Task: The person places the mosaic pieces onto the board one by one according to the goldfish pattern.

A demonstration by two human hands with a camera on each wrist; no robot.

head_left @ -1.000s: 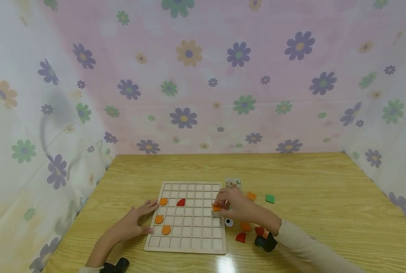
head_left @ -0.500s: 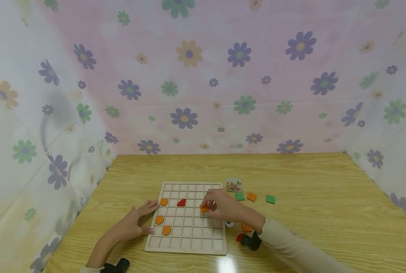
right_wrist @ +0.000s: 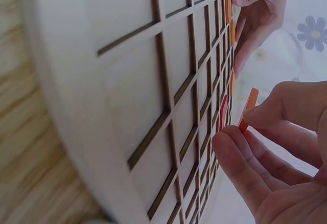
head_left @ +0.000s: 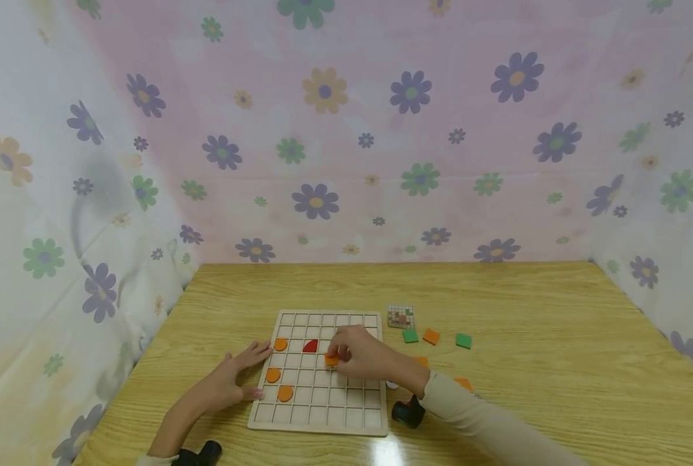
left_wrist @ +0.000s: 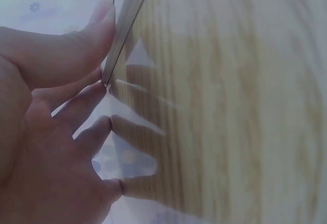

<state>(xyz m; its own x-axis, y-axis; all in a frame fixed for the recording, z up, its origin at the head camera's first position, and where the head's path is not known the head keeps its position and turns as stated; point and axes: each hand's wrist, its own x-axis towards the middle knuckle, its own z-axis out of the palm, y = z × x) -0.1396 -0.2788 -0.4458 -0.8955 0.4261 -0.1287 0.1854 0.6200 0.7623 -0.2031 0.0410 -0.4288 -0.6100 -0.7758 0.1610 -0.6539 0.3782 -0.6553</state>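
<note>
Two hands: left [head_left: 228, 379] splayed, right [head_left: 362, 353] pinching orange tile [right_wrist: 250, 103].

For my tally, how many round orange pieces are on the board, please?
3, on the left side of the board: far piece, middle piece, near piece; the right hand may hide others.

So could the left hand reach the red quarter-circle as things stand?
Probably yes: the left hand holds no piece, and only a flat orange disc lies between it and the red quarter-circle. The right hand, pinching an orange tile, is close and might crowd it.
</note>
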